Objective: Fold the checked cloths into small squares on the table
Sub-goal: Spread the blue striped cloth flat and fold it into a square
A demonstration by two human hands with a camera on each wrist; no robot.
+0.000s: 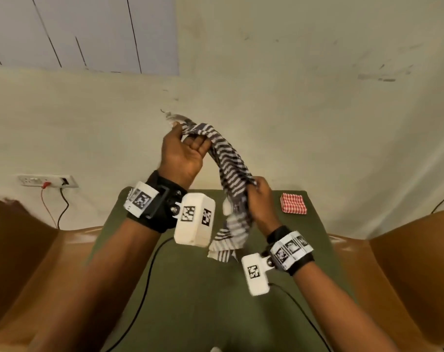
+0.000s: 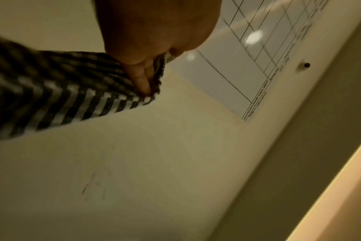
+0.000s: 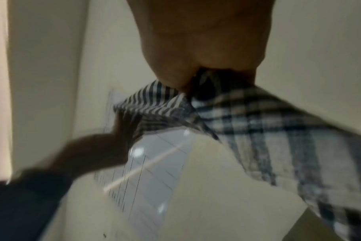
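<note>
A dark blue and white checked cloth (image 1: 228, 163) hangs bunched in the air above the green table (image 1: 190, 288). My left hand (image 1: 182, 153) is raised and grips its upper end; in the left wrist view the fingers (image 2: 143, 81) curl into the cloth (image 2: 52, 91). My right hand (image 1: 260, 199) is lower and pinches the cloth near its middle, and the loose tail (image 1: 226, 245) dangles toward the table. The right wrist view shows the cloth (image 3: 258, 124) coming out of my closed right hand (image 3: 196, 68). A red and white checked cloth (image 1: 293, 203) lies folded into a small square at the table's far right.
Brown chair arms (image 1: 393, 262) flank the table on both sides. A cream wall (image 1: 292, 97) rises just behind it, with a socket strip (image 1: 48, 180) and cables at the left and a whiteboard (image 1: 76, 31) above. Black wrist-camera cables (image 1: 144, 288) trail over the table.
</note>
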